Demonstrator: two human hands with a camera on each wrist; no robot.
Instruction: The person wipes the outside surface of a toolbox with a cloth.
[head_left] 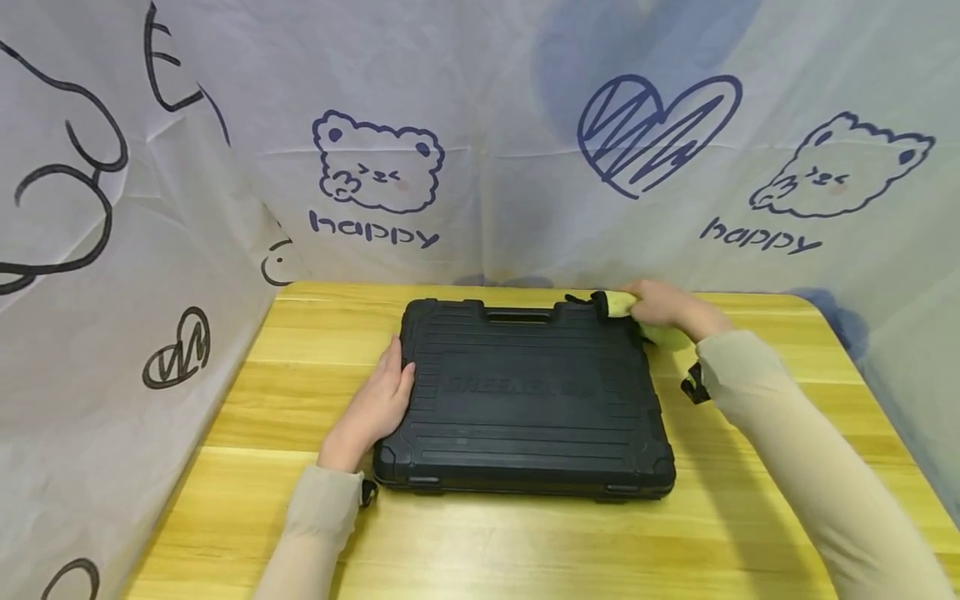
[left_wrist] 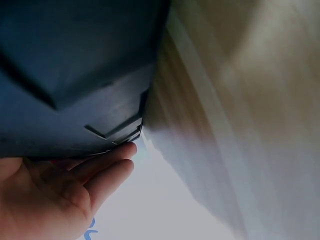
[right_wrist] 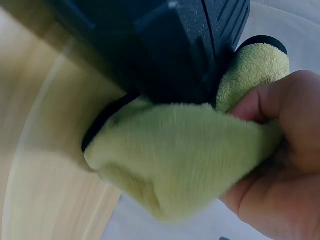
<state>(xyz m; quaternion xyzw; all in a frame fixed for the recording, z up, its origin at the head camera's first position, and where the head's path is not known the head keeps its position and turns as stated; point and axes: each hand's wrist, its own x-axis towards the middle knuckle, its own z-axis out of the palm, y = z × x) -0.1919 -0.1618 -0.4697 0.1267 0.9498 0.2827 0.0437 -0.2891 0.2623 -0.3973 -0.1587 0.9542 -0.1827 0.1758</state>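
A black hard plastic case [head_left: 517,392] with ribbed lines and a handle slot lies on the wooden table [head_left: 495,550]. Along its left side, my left hand [head_left: 378,400] rests with fairly straight fingers, the thumb at the top edge; the left wrist view shows this hand [left_wrist: 55,200] against the case's side [left_wrist: 100,110]. At the far right corner, my right hand [head_left: 663,304] grips a yellow-green cloth [head_left: 619,303] with dark edging. In the right wrist view, the cloth [right_wrist: 185,150] is bunched in the right hand [right_wrist: 290,165] and wraps around the case's corner [right_wrist: 175,85].
White sheets [head_left: 517,225] with drawn bears, hearts and words hang behind and to the left of the table. Two dark latches sit on the case's front edge. A black strap [head_left: 695,385] is on the right wrist.
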